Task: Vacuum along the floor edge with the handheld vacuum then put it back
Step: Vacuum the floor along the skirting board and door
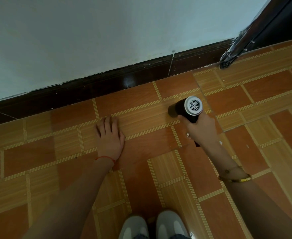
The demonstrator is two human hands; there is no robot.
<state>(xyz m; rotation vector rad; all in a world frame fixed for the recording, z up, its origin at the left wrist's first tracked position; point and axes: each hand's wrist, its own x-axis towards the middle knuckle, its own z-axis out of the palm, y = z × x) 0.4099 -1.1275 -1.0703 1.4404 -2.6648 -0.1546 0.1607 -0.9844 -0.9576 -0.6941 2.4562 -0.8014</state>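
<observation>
The handheld vacuum (187, 107) is a short black cylinder with a silver rear cap and a round vent grille facing me. Its nose points down at the tiled floor (141, 118), a short way out from the dark skirting board (107, 85). My right hand (199, 128) grips its handle from below. My left hand (109, 133) lies flat on the tiles to the left of the vacuum, fingers together and pointing toward the wall, holding nothing.
A pale wall (90, 35) rises above the skirting. A dark door frame (255, 35) meets the floor at the upper right. My two white shoes (152, 225) stand at the bottom edge. Small white specks lie on the tiles at the right.
</observation>
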